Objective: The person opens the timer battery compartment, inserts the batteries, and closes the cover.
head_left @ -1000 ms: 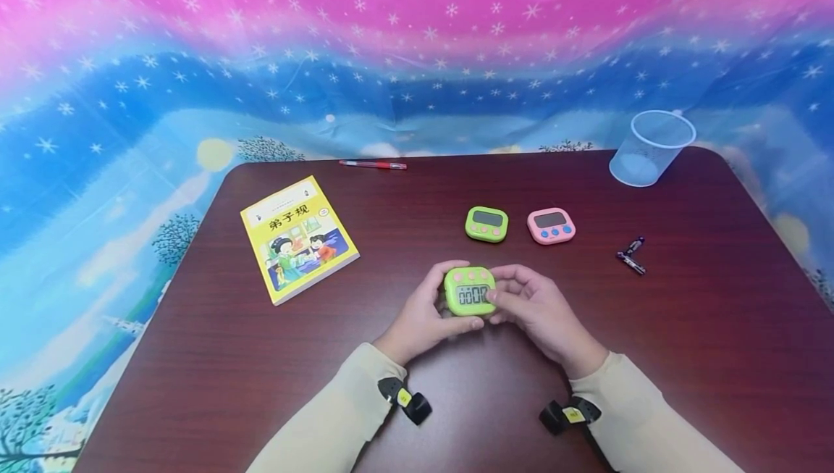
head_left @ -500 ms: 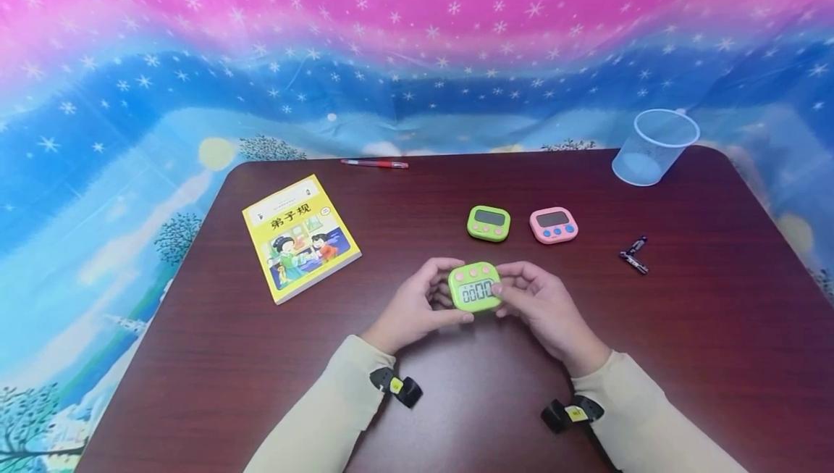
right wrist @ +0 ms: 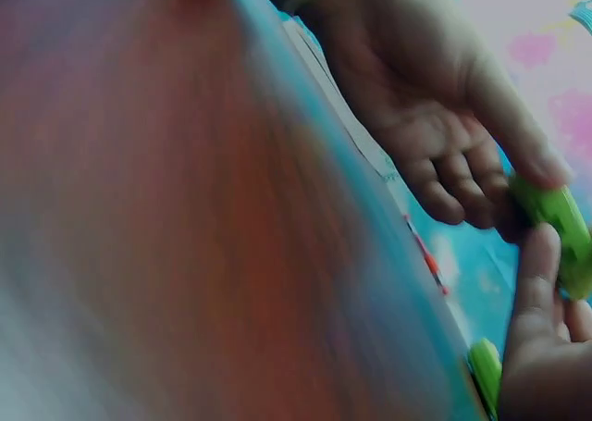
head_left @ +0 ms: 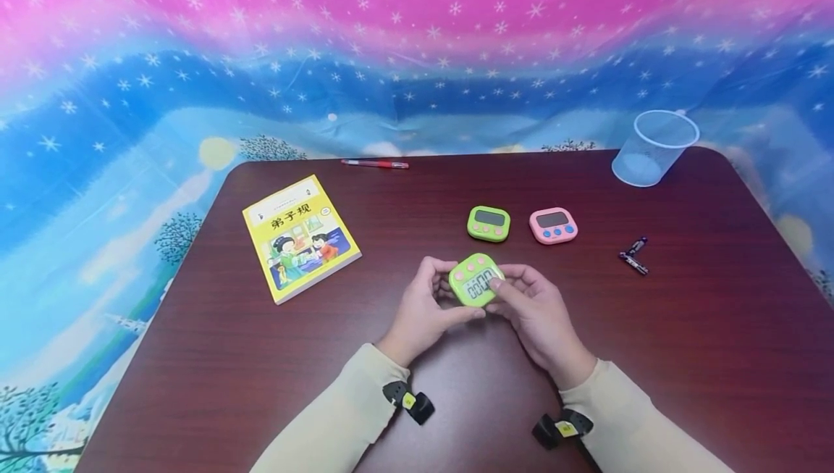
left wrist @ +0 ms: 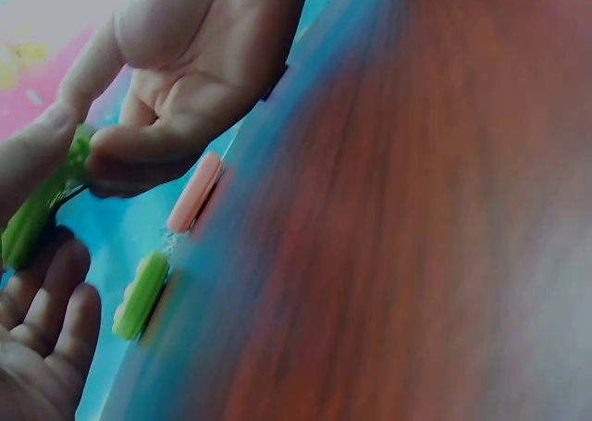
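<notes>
A green digital timer (head_left: 473, 281) with pink buttons is held up between both hands in the head view, its lit-up digits reading zeros. My left hand (head_left: 426, 310) grips its left side, thumb along the lower edge and fingers behind. From the right, my right hand (head_left: 544, 317) pinches it, the thumb lying over the corner of the display and the other fingers behind. In the left wrist view the timer (left wrist: 35, 208) shows edge-on between the two hands. Beyond it on the table lie a second green timer (head_left: 489, 224) and a pink timer (head_left: 553, 226), both with blank screens.
Two small batteries (head_left: 633, 256) lie on the table (head_left: 677, 342) at the right. A mesh basket (head_left: 651, 151) stands at the back right corner. A yellow book (head_left: 301, 240) lies at the left, and a red pen (head_left: 374, 164) near the back edge.
The held timer has risen slightly toward the back and tilted, its right side turned up. Both hands have shifted a little with it, keeping their hold.
</notes>
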Available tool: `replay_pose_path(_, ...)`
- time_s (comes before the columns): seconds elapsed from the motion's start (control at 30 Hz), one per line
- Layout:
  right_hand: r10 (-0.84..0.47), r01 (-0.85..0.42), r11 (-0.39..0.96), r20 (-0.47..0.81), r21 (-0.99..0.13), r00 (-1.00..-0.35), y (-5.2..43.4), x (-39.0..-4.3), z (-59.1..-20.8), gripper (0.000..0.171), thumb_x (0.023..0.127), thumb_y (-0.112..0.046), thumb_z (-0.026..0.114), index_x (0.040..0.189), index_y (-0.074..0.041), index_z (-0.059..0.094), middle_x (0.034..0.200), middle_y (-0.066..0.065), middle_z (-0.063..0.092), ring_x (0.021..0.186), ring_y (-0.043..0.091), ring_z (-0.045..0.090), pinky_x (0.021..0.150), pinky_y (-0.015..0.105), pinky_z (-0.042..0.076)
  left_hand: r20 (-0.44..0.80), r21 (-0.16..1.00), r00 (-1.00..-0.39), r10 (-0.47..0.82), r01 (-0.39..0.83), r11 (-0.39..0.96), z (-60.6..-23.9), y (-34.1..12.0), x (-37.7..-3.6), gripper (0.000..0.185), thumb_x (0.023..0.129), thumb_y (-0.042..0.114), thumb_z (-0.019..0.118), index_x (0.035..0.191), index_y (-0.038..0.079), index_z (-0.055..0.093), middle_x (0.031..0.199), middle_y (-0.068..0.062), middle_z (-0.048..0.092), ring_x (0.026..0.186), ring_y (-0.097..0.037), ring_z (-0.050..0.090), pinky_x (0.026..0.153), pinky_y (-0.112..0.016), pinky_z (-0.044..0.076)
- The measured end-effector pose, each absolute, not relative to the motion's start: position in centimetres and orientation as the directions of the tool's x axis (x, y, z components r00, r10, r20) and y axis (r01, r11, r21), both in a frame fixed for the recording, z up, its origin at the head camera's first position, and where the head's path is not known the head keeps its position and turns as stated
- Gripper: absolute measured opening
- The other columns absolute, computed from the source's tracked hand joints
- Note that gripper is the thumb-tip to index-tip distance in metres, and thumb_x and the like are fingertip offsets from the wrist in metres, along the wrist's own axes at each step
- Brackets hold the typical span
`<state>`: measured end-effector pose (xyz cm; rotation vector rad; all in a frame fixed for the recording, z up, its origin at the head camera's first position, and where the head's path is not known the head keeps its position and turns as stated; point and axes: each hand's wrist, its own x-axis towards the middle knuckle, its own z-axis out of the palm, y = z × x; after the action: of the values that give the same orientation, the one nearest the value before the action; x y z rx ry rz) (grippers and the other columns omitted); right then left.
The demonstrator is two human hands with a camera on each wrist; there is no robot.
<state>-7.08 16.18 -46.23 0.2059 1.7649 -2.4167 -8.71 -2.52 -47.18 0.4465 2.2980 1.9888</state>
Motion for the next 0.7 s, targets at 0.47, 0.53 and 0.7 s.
replay_pose_path(0.47,0.117,0.086,-0.351,-0.135,-0.932,-0.984,14.9,-6.2,-46.4,0.032,0.096,-0.001,0.065,0.126,0.000,0.054,0.099,0.007,0.065,0.083,0.013,0.065,0.070,0.027,0.061,0.127,0.963,-0.971,0.203,0.169,0.211,-46.7,-1.4,-7.7,0.070,0.074,0.024,0.092,0.125,0.013,0.046,0.107,0.002,0.066,0.096,-0.013,0.062,0.084,-0.036,0.056)
replay_pose_path(0.53,0.108,0.084,-0.333,-0.126,-0.939,-0.986,15.3,-6.5,-46.6,0.033,0.096,-0.001,0.065,0.127,0.001,0.054,0.100,0.007,0.065,0.084,0.013,0.065,0.070,0.027,0.061,0.103,0.958,-0.967,0.231,0.159,0.237,-46.5,-1.6,-7.8,0.070,0.075,0.024,0.091,0.127,0.014,0.045,0.106,0.002,0.066,0.097,-0.016,0.061,0.084,-0.038,0.055)
replay_pose_path(0.7,0.045,0.101,-0.250,-0.116,-0.963,-0.992,16.3,-7.2,-46.7,0.039,0.098,-0.005,0.063,0.135,0.006,0.054,0.105,0.008,0.066,0.091,0.013,0.064,0.075,0.025,0.060,0.107,0.948,-0.937,0.332,0.197,0.250,-46.4,-2.3,-8.2,0.079,0.078,0.017,0.089,0.140,0.013,0.041,0.105,0.002,0.068,0.096,-0.016,0.060,0.084,-0.037,0.055)
